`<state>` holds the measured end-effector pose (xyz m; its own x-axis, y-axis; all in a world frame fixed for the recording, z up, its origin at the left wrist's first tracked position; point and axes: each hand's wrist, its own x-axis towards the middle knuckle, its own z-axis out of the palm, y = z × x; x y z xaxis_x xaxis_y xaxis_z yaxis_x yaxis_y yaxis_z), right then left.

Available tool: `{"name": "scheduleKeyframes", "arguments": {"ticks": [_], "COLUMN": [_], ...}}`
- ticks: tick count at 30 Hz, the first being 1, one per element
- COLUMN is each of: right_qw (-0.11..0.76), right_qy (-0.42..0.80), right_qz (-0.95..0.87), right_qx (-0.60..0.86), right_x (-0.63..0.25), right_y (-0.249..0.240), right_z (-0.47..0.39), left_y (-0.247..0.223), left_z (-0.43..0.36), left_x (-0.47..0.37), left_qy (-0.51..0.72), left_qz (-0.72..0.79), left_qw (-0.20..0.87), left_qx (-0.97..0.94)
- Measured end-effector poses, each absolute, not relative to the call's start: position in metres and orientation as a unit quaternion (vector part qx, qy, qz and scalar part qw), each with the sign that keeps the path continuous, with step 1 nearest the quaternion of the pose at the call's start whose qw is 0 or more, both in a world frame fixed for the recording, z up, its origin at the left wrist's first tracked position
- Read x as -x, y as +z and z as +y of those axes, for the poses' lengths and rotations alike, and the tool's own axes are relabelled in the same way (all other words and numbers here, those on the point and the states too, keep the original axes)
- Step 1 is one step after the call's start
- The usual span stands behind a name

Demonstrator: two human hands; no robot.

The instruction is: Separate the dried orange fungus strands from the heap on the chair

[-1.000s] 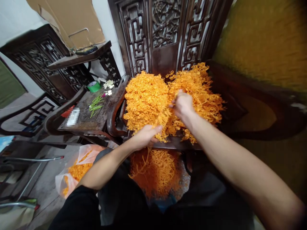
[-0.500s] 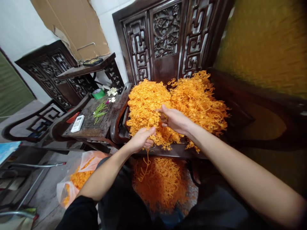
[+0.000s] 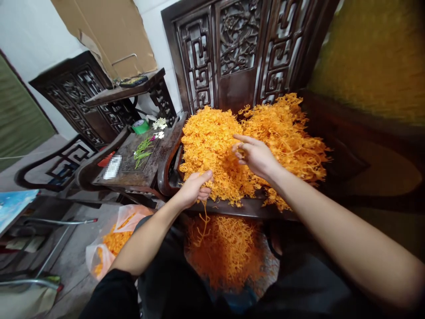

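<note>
My left hand [image 3: 195, 189] is closed round a thin orange branching stem [image 3: 205, 218], whose bare end dangles below the fist. The stem's upper part blends into the orange heap behind it. My right hand [image 3: 258, 157] hovers over the heap, index finger stretched out and the others loosely bent apart; I see nothing held in it. In front of both hands a dense heap of small orange sprigs [image 3: 209, 133] lies on a dark wooden seat. Beside it on the right is a looser heap of orange stems [image 3: 288, 137].
Between my legs, below the seat edge [image 3: 242, 208], is a mass of orange stems [image 3: 232, 248]. A plastic bag [image 3: 124, 221] with orange pieces stands at lower left. Green tape [image 3: 141, 126], white flowers [image 3: 160, 124] and green stems [image 3: 142, 153] lie on a side table [image 3: 128, 170].
My right hand has drawn away from the left, to the right, its fingers spreading. The left hand stays on the stem. The whole view has shifted slightly.
</note>
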<state>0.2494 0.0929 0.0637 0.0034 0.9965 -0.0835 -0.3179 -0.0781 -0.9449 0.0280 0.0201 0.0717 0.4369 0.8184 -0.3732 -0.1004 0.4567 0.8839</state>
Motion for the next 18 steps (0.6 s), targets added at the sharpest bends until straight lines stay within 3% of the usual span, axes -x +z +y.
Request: {"name": "scheduleKeyframes", "arguments": {"ticks": [7, 9, 13, 18], "right_qw": [0.352, 0.375, 0.505, 0.492], "right_qy": [0.713, 0.706, 0.603, 0.536], "right_qz": [-0.476, -0.485, -0.44, -0.413], "right_qx": [0.376, 0.356, 0.433, 0.548], "right_x": [-0.219, -0.213, -0.197, -0.181], "right_y": [0.084, 0.083, 0.072, 0.054], "right_z": [0.052, 0.05, 0.056, 0.082], "left_y": [0.067, 0.068, 0.071, 0.07], "left_z": [0.017, 0.015, 0.017, 0.031], "left_x": [-0.032, -0.035, -0.044, -0.055], "left_qy": [0.303, 0.299, 0.31, 0.31], "left_qz": [0.44, 0.424, 0.374, 0.402], "left_qw": [0.709, 0.718, 0.745, 0.758], "left_qx": [-0.46, -0.464, -0.458, -0.41]}}
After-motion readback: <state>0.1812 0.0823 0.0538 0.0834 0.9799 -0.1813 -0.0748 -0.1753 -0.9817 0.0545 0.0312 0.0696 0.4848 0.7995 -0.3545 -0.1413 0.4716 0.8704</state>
